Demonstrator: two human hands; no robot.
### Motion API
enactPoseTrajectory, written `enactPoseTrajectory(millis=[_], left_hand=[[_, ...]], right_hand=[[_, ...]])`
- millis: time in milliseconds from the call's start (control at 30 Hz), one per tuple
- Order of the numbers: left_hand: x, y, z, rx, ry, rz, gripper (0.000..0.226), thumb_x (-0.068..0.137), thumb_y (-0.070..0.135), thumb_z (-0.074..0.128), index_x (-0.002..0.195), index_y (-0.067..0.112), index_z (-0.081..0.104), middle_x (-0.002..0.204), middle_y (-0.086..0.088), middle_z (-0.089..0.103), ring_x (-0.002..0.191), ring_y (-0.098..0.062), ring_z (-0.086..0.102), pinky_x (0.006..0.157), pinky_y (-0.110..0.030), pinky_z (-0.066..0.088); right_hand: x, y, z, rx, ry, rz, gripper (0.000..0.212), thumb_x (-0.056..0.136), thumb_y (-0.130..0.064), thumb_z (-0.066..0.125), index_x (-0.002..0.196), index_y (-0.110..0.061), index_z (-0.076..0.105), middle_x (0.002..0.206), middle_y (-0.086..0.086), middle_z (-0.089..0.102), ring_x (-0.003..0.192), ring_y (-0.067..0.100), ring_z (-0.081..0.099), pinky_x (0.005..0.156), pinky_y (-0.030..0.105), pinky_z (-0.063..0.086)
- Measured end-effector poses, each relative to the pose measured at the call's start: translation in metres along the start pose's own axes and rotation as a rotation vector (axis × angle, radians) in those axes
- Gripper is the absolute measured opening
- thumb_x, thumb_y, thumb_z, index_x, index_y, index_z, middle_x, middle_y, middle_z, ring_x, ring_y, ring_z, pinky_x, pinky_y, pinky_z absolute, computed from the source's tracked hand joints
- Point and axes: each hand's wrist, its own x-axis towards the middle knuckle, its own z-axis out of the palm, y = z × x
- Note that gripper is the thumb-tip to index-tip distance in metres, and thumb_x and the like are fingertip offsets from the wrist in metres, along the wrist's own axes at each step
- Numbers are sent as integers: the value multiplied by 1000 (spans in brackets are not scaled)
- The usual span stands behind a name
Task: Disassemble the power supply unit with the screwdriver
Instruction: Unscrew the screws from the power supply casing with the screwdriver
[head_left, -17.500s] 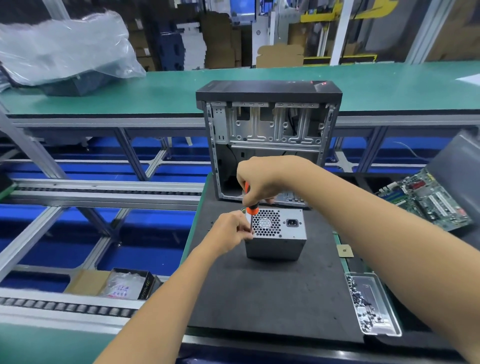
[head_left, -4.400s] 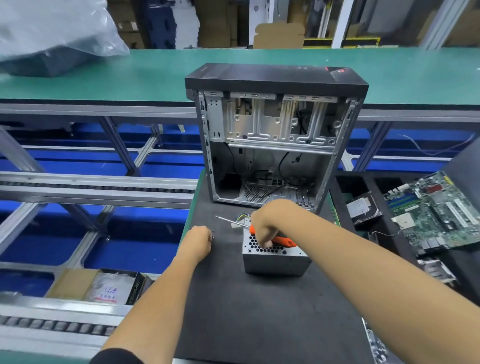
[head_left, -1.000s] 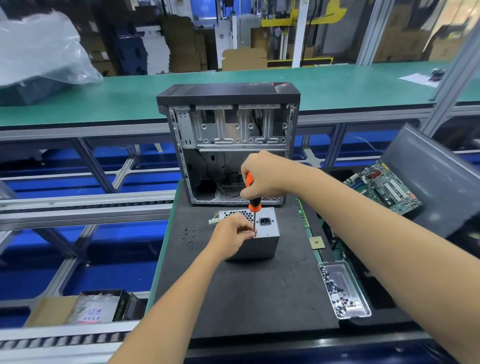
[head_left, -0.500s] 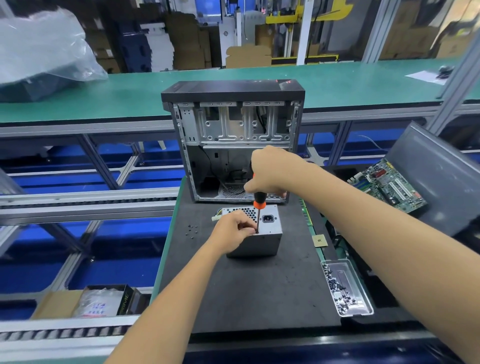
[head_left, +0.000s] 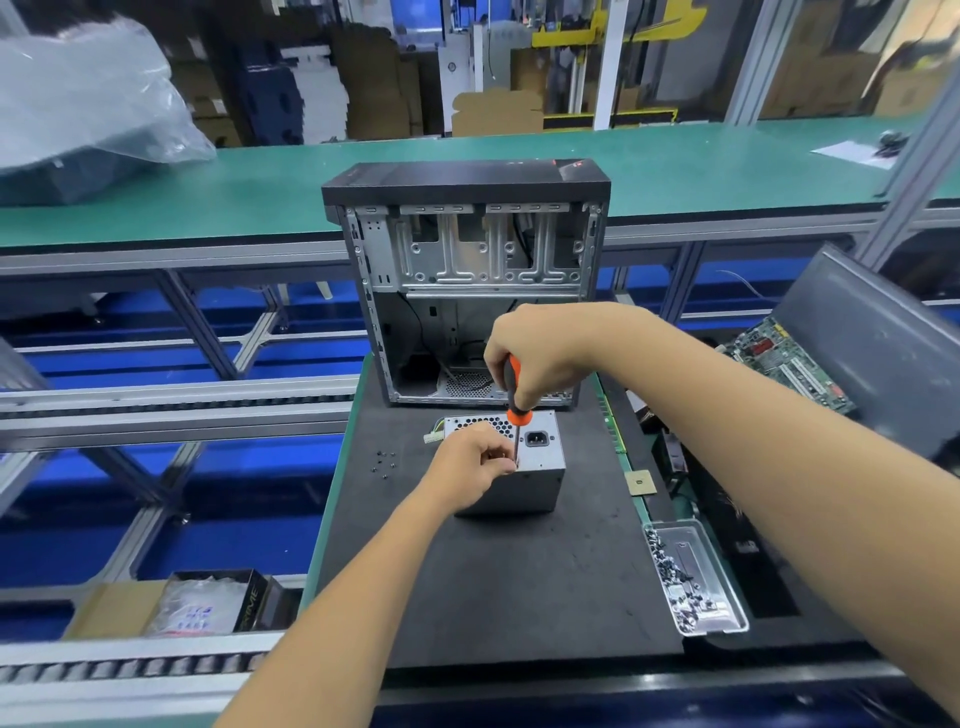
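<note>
A grey metal power supply unit (head_left: 535, 483) stands on the black mat (head_left: 509, 587), its vent grille and black power socket facing up. My right hand (head_left: 535, 358) grips the orange-and-black handle of a screwdriver (head_left: 514, 395) held upright, its tip down on the unit's top face near the front edge. My left hand (head_left: 470, 462) lies over the unit's left part, with its fingertips pinched around the screwdriver shaft near the tip. A white connector (head_left: 432, 435) sticks out at the unit's back left.
An open computer case (head_left: 467, 249) stands upright right behind the unit. Several loose black screws (head_left: 383, 462) lie on the mat to the left. A metal tray of screws (head_left: 693, 577) sits at the right edge, a small chip (head_left: 640, 482) and a motherboard (head_left: 784, 358) beyond.
Since a second ago both hands stay on the screwdriver and unit in nearly the same pose; the view shifted slightly. Earlier, the screwdriver lay flat under my right hand and my left hand was on the mat.
</note>
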Motion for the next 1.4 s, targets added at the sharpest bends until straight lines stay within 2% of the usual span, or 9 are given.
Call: enactPoseTrajectory(millis=[267,367,567,700,833,1033,1133,1233,1400], left_hand=[[0,-2,-3,-68,-42,-29,18,81,5,68,72,20,68,87,2,69,66,2,49,63,-9,37],[1,-2,-4,-65,-47,-25,14,82,5,68,75,17,70,90,-3,68,72,-6,51,68,-15,40],[0,-3,-3,-84,-42,-45,16,83,5,68,77,20,71,91,-4,67,72,-4,50,69,-16,38],[1,-2,-5,-85,-54,-44,17,84,3,65,78,17,72,92,-4,68,76,-8,54,71,-18,42],[-1,2,-5,-118,-53,-39,26,79,4,70,69,29,67,92,-4,68,65,2,47,64,-9,36],[-5,4,0,-86,12,-29,17,77,9,74,71,24,71,86,-1,67,67,5,49,64,-8,35],[-4,2,0,-84,9,-47,13,78,12,75,75,24,72,86,-1,66,66,2,50,64,-9,36],[-3,3,0,-78,-2,-74,8,78,16,75,79,23,74,84,0,63,65,0,49,63,-10,37],[-2,2,-1,-74,-7,-65,6,77,16,76,76,22,73,86,0,65,65,1,49,62,-11,37]], right_hand=[[8,-11,7,39,-30,46,41,82,-43,67,86,-2,67,58,1,68,53,17,69,51,24,47],[11,-15,6,88,-11,141,62,93,-62,39,77,-6,59,45,0,63,43,21,66,53,28,47],[11,-17,4,-12,-63,93,27,95,-31,45,85,-7,54,75,13,69,69,30,69,59,33,47],[5,-18,-1,-121,-86,-22,19,90,-23,57,99,-6,57,84,8,60,69,18,47,53,26,33],[3,-15,-3,-121,-31,-100,20,82,-2,58,95,-17,53,75,-17,46,77,12,46,55,22,34],[2,-6,1,-17,-27,-87,29,80,-35,72,99,-20,55,85,-13,52,75,5,49,59,26,38],[4,-4,6,120,24,-9,42,92,-57,47,89,-16,53,81,1,63,71,19,66,63,33,47],[6,-5,7,-85,89,103,40,102,-37,27,88,-8,49,75,7,54,63,27,62,60,40,48],[5,-3,8,9,86,-17,15,95,-28,50,95,-14,48,79,1,59,72,21,56,56,30,40]])
